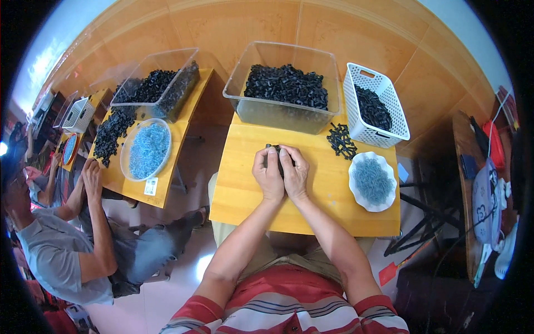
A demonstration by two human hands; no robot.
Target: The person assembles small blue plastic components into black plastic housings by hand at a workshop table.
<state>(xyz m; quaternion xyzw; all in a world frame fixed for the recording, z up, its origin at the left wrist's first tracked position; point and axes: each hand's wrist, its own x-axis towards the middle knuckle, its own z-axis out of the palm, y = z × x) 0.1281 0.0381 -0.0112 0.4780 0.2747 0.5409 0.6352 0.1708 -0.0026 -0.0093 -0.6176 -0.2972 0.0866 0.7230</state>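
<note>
My left hand (pixel 268 173) and my right hand (pixel 295 172) meet over the middle of the yellow wooden table (pixel 250 209). Between them they enclose small black plastic pieces (pixel 277 149), which peek out at the thumbs and are mostly hidden by the fingers. To the right of my hands lies a loose pile of short black parts (pixel 341 141). Beyond that pile stands a white perforated basket (pixel 371 133) of black parts. A white scalloped dish (pixel 374 205) nearer to me holds a heap of thin, blue-grey translucent pieces (pixel 371 177).
A large clear plastic bin (pixel 281 114) full of black pieces stands at the table's back. On the left, another person (pixel 67 245) works at a second table (pixel 150 192) with a similar bin and a round tub (pixel 133 173) of blue pieces. A stool frame (pixel 431 206) stands right.
</note>
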